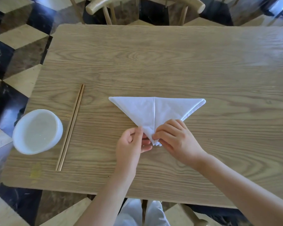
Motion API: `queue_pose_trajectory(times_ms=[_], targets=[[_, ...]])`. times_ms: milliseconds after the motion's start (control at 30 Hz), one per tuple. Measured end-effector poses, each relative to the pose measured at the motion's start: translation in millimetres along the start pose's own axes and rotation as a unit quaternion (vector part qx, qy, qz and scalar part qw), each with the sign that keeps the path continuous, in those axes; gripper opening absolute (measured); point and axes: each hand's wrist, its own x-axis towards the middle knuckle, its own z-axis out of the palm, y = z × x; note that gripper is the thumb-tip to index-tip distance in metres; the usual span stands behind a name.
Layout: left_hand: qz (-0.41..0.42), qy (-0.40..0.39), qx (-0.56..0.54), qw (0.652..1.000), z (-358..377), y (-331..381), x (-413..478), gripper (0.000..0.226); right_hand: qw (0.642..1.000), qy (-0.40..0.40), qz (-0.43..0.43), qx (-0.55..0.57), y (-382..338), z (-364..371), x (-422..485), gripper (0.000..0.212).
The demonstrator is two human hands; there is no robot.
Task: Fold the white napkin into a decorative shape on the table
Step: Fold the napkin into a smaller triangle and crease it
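Observation:
The white napkin (pixel 155 111) lies on the wooden table (pixel 170 62), folded into a triangle. Its long edge faces away from me and its point faces me, with a centre seam down the middle. My left hand (pixel 131 144) pinches the left side of the near tip between thumb and fingers. My right hand (pixel 175 137) grips the right side of the same tip, fingers curled over the cloth. The very tip shows between the two hands as several small layered corners.
A white bowl (pixel 38 131) stands at the table's near left corner. A pair of wooden chopsticks (pixel 70 128) lies just right of it, pointing away from me. A wooden chair (pixel 145 4) stands behind the far edge. The floor is chequered.

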Motion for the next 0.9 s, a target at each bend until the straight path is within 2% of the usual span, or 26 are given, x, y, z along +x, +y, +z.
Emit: queue_pose_trajectory(times_ms=[267,467,533,567,633,700,733,800,900], targets=[[0.028,0.012,0.054,0.998,7,-3,6,0.012,1.000,0.017,0.005,-0.023,8,0,-15,0.012],[0.072,0.031,0.099,0.992,9,-8,8,0.021,0.999,-0.003,0.031,-0.029,9,5,-24,0.014],[0.124,0.061,0.137,0.981,10,-7,4,0.022,0.999,-0.011,0.046,-0.019,7,4,-27,0.020],[0.190,0.089,0.192,0.959,10,-5,3,0.021,0.998,-0.009,0.060,-0.009,5,1,-28,0.025],[0.356,0.125,0.320,0.869,9,-3,5,0.018,0.995,0.017,0.097,0.000,2,-5,-24,0.031],[0.438,0.108,0.430,0.782,14,-8,17,0.032,0.987,0.053,0.149,-0.008,2,-9,-11,0.033],[0.439,0.085,0.484,0.752,18,-13,25,0.040,0.982,0.051,0.180,-0.011,5,-10,-3,0.035],[0.408,0.027,0.576,0.708,29,-24,35,0.054,0.976,-0.009,0.217,-0.021,14,-6,14,0.046],[0.387,-0.001,0.633,0.671,33,-42,44,0.061,0.971,-0.116,0.187,-0.088,30,9,18,0.055]])
